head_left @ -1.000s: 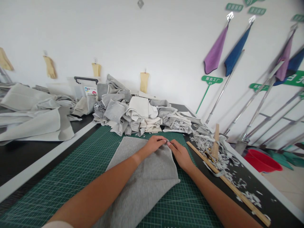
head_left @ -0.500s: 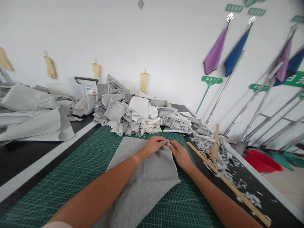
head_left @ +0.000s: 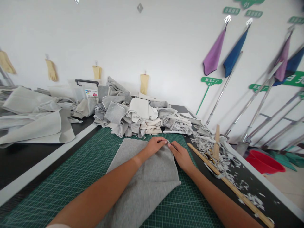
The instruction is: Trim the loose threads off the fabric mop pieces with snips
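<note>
Left hand [head_left: 155, 146] and right hand [head_left: 180, 155] are in the same positions as a second ago; no change recorded. Both curl closed at the upper edge of a grey knit fabric panel [head_left: 142, 190], fingertips meeting around a small metallic item [head_left: 171, 145]; what they grip cannot be determined. The panel lies flat on a green cutting mat [head_left: 59, 186] atop the counter [head_left: 23, 167], with a wooden ruler [head_left: 228, 183] and fabric scraps [head_left: 209, 145] to the right.
</note>
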The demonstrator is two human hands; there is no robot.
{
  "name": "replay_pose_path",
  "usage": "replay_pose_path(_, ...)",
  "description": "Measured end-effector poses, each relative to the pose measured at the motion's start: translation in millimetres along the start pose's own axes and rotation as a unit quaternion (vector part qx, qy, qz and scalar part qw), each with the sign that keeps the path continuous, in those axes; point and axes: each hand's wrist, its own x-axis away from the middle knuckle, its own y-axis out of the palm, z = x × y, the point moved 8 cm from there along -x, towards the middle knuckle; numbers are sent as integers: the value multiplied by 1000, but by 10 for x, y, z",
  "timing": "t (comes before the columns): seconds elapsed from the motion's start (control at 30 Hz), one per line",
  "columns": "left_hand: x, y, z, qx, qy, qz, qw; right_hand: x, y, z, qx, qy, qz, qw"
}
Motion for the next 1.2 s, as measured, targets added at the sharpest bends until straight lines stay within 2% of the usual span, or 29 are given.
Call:
replay_pose_path(0.9, 10, -3, 1, -10, -5, 0, 1000, -23, 35, 35, -16, -3, -9, 1000)
replay_pose_path(1.2, 38, 8, 68, -23, -11, -12, 1000, 2, 28, 13, -10, -2, -11, 1000)
